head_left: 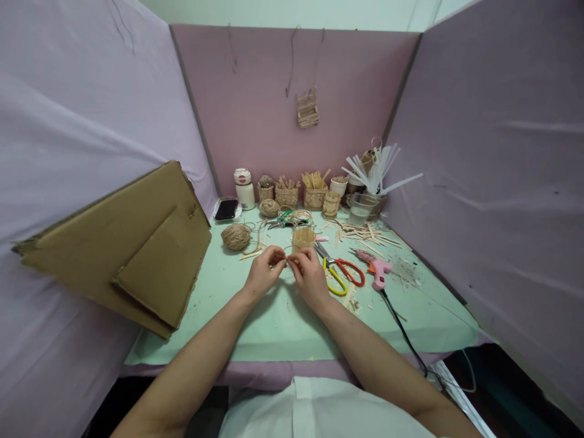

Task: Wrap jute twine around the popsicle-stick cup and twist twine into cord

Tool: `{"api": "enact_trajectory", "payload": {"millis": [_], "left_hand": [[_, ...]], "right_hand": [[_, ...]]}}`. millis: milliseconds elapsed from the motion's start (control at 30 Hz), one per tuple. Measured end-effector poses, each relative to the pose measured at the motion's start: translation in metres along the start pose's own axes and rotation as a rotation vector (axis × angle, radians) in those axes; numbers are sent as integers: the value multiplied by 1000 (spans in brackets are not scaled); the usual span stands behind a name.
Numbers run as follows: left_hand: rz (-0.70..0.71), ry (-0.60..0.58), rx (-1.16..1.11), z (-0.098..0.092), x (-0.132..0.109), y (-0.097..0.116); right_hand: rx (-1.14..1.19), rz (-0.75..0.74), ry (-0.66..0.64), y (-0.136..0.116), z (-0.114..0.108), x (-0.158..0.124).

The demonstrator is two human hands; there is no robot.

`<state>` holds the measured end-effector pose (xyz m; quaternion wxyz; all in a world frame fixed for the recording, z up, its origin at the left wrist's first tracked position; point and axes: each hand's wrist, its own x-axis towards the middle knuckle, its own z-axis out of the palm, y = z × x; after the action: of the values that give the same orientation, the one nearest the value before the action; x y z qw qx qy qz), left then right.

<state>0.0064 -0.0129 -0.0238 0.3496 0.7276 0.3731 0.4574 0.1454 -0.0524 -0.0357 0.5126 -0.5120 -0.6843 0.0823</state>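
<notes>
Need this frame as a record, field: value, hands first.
left hand: fingertips pinched, meeting the right hand's; anything held too small to identify
right hand: same pinch
beyond hands: small tan cup
right side: red-and-yellow-handled scissors, then pink glue gun
left side: twine ball, then cardboard
surface: pale green tablecloth

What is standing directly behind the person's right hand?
Behind the right hand, the upper part of a small beige container can be seen. The hand covers its lower front, so that part cannot be seen.
</notes>
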Motion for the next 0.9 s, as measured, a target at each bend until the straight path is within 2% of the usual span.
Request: {"api": "enact_trajectory", "payload": {"millis": [267, 500, 900], "left_hand": [[-3, -43, -25, 1, 0, -4], [7, -106, -8, -2, -1, 0], [-10, -31, -123, -1, 1, -2]], "right_hand": [[138, 113, 33, 6, 5, 4], [276, 298, 33, 14, 7, 7], [461, 460, -43, 11, 5, 9]]}}
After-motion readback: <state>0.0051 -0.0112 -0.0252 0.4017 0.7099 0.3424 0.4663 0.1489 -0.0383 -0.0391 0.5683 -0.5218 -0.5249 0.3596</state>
